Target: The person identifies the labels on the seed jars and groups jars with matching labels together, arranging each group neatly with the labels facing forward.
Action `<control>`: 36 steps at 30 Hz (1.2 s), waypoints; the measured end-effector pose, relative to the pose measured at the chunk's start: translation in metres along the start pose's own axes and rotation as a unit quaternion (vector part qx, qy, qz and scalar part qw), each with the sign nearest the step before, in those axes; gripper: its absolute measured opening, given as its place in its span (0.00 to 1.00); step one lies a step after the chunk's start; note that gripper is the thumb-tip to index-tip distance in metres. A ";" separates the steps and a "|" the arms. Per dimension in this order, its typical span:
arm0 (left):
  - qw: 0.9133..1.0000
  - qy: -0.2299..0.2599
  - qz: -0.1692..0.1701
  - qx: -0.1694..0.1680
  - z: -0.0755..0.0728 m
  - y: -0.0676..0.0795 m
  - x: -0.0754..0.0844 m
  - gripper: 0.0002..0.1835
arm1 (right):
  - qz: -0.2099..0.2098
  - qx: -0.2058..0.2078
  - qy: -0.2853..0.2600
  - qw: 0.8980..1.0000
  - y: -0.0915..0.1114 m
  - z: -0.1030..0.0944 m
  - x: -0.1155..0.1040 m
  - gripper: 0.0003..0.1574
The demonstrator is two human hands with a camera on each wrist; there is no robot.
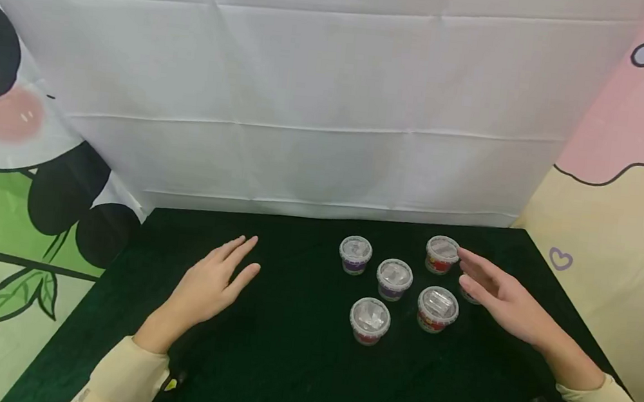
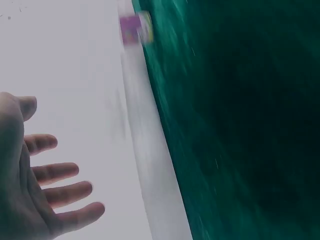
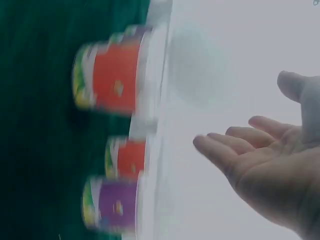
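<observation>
left hand (image 1: 210, 286): is hovering left of the tubs, its fingers stretching out, loosely spread
right hand (image 1: 507, 301): is hovering just beside the right-side tubs, its fingers extending, slightly bent, gripping none
purple tubs: the back-left tub (image 1: 354, 262) and the middle tub (image 1: 394, 282) are standing upright on the green table (image 1: 283, 365)
red tubs: the back-right tub (image 1: 441, 258), front-right tub (image 1: 438, 309) and front-left tub (image 1: 370, 322) are standing upright nearby
sixth tub (image 1: 468, 297): is showing partly behind the right hand
</observation>
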State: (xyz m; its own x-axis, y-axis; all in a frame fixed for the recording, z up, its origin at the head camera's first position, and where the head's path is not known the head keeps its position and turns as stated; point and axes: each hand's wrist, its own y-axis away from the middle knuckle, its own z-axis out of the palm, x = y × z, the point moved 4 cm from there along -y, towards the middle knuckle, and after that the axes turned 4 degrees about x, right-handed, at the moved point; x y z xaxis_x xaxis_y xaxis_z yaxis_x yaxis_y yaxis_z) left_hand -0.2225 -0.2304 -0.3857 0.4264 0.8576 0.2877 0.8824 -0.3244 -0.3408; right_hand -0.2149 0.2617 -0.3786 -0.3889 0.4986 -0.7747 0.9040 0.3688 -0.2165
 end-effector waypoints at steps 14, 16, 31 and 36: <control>0.974 0.155 0.031 -0.162 0.061 -0.014 0.086 0.39 | 0.045 -0.133 -0.284 0.948 -0.011 0.059 -0.015 0.35; 0.969 0.159 0.036 -0.184 0.070 -0.016 0.098 0.40 | 0.060 -0.145 -0.292 0.944 -0.012 0.069 -0.014 0.35; 0.967 0.100 0.100 -0.212 0.113 -0.027 0.146 0.47 | 0.156 -0.184 -0.292 0.925 -0.006 0.123 -0.003 0.45; 0.967 0.087 0.109 -0.211 0.120 -0.025 0.147 0.45 | 0.170 -0.197 -0.299 0.918 -0.004 0.134 0.002 0.48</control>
State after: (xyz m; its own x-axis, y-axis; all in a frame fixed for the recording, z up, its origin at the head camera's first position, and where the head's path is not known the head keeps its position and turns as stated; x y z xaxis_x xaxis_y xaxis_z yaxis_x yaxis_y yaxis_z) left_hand -0.2060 -0.0485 -0.4423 0.6068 0.6813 0.4094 0.7539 -0.6565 -0.0249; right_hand -0.1953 0.1565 -0.4585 0.1771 0.1603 -0.9711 0.7745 0.5861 0.2380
